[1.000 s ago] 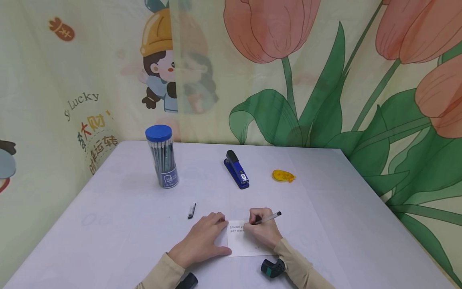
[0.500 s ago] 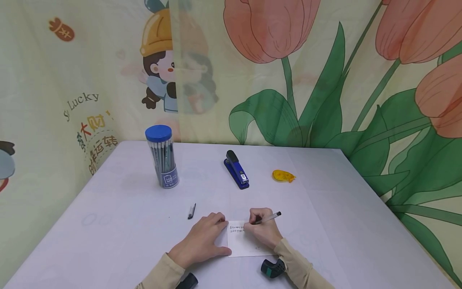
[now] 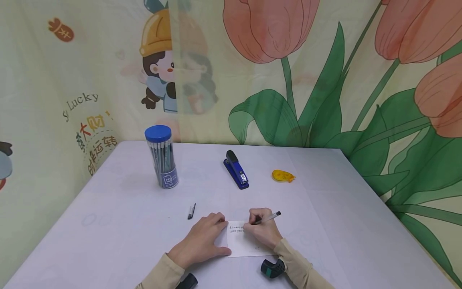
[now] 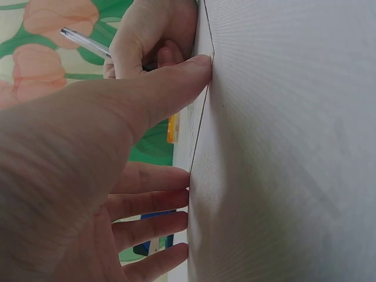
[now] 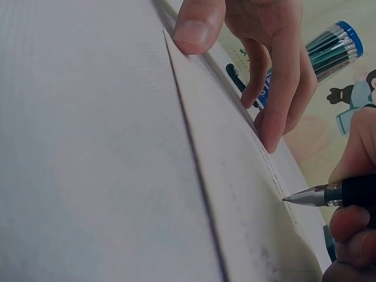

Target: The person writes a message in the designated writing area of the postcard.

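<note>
A small sheet of white paper (image 3: 249,247) with lines of handwriting near its top lies at the front of the table. My right hand (image 3: 265,228) pinches a pen (image 3: 271,217) with a clear barrel over the paper. In the right wrist view the metal tip of the pen (image 5: 308,196) is at the written lines. My left hand (image 3: 202,239) rests at the paper's left edge, its thumb on the lower corner and fingertips by the upper one. The left wrist view shows its fingers (image 4: 155,202) spread and fairly straight.
A pen cap (image 3: 191,211) lies left of the paper. Farther back stand a blue-lidded tub of pencils (image 3: 164,158), a blue stapler (image 3: 236,170) and a yellow correction tape (image 3: 283,176). A printed curtain (image 3: 202,72) hangs behind the white table (image 3: 108,233).
Both hands stay almost in place. The pen and right hand show only tiny movement, and the second written line looks slightly different near the right hand.
</note>
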The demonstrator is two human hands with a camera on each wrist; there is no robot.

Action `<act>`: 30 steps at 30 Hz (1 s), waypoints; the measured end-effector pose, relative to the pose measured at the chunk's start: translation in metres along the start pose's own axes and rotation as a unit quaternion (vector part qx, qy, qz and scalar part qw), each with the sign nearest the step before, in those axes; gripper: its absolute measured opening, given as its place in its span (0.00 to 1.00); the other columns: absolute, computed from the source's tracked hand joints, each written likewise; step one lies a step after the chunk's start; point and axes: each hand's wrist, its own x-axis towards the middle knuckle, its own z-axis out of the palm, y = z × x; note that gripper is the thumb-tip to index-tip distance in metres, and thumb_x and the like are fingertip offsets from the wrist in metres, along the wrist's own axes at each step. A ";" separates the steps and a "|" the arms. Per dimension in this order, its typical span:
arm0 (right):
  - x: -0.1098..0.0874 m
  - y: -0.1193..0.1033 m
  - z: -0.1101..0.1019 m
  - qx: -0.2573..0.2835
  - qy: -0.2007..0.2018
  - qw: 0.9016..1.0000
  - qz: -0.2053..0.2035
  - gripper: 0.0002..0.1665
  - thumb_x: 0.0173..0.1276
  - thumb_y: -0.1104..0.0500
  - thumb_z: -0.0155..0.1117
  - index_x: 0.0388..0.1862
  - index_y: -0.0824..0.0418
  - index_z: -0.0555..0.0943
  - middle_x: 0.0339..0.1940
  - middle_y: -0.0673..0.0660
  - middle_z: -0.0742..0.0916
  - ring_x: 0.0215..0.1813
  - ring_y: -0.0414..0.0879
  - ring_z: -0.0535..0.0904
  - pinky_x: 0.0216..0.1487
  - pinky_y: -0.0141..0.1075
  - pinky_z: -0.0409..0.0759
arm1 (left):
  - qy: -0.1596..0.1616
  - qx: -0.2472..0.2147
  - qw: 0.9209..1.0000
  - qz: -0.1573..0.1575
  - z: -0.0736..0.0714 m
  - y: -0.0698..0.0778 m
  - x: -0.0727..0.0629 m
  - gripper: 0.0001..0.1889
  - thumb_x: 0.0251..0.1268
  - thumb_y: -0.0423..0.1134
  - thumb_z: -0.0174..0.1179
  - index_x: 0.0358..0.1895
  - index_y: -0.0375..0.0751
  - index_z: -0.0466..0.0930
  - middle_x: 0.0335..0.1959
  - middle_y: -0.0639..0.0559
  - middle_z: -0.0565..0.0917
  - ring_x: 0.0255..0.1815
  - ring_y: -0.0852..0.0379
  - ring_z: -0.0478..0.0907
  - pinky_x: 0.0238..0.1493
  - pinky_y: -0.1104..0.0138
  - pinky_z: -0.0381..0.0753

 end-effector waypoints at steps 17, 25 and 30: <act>0.003 0.032 0.006 -0.001 0.011 1.000 0.009 0.16 0.47 0.78 0.60 0.11 0.65 0.68 0.13 0.46 0.71 0.21 0.34 0.66 0.27 0.25 0.62 | -0.004 -0.001 1.000 -0.003 -0.001 0.001 0.000 0.36 0.46 0.57 0.72 0.56 0.34 0.79 0.51 0.51 0.76 0.52 0.55 0.71 0.56 0.58 0.74; 0.003 0.035 0.005 0.002 0.022 0.999 0.026 0.15 0.47 0.77 0.61 0.12 0.64 0.68 0.13 0.47 0.72 0.22 0.36 0.67 0.29 0.27 0.65 | -0.002 -0.001 1.000 -0.001 -0.001 0.001 0.000 0.36 0.46 0.57 0.72 0.56 0.34 0.79 0.51 0.51 0.76 0.52 0.55 0.71 0.56 0.58 0.74; 0.001 0.016 0.004 -0.014 0.020 0.999 0.031 0.15 0.46 0.79 0.59 0.11 0.66 0.68 0.13 0.46 0.71 0.22 0.35 0.66 0.28 0.26 0.64 | -0.001 0.003 1.000 0.001 -0.001 0.001 0.000 0.36 0.46 0.57 0.72 0.55 0.34 0.80 0.51 0.51 0.76 0.51 0.56 0.71 0.56 0.59 0.74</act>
